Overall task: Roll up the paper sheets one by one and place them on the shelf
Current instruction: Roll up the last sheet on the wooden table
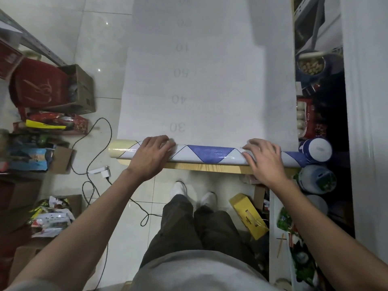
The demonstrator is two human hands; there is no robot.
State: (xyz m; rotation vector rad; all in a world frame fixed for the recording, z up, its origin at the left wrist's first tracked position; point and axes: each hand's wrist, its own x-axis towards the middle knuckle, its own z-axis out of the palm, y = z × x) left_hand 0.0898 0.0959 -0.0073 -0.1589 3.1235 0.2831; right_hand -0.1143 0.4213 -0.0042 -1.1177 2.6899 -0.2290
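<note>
A long white paper sheet (205,87) printed with grey numbers lies flat on a wooden table (210,168). Its near end is wound into a roll (211,153) with a blue and white triangle pattern, lying along the table's front edge. My left hand (152,156) rests palm down on the left part of the roll, fingers curled over its top. My right hand (265,159) presses on the right part in the same way. More white sheets lie under and beyond the top one.
Cardboard boxes (80,91), red bags and packets crowd the floor at left, with a black cable and white adapter (100,172). At right stand a blue-and-white canister (317,150), jars and a dark shelf area (327,101). A yellow box (248,216) lies below the table.
</note>
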